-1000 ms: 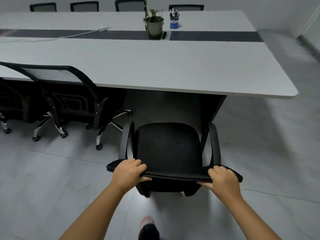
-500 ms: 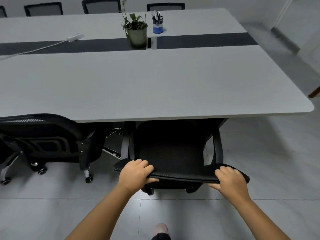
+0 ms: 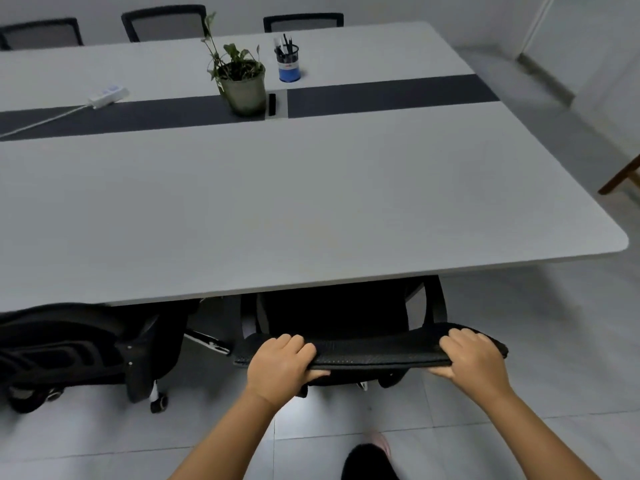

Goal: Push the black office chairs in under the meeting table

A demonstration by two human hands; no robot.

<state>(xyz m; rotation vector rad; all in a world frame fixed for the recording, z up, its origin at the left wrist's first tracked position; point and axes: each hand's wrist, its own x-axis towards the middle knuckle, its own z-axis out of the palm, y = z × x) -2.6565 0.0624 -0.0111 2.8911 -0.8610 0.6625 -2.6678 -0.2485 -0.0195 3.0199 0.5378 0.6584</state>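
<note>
A black office chair (image 3: 374,351) stands in front of me with most of its seat hidden under the white meeting table (image 3: 311,209). My left hand (image 3: 282,365) grips the top edge of its backrest on the left. My right hand (image 3: 472,360) grips the same edge on the right. Both armrests reach under the table's front edge. A second black office chair (image 3: 79,348) stands to the left, its backrest at the table's edge and its castors showing on the floor.
On the table stand a potted plant (image 3: 240,79), a blue pen holder (image 3: 288,64) and a white power strip (image 3: 108,95) with its cable. Three more chairs (image 3: 162,22) line the far side. A wooden leg (image 3: 623,171) shows at right. My foot (image 3: 372,455) is on the grey tile floor.
The chair has rolled forward with both hands on its backrest; its seat went from fully visible to mostly hidden under the table. I have stepped closer to the table.
</note>
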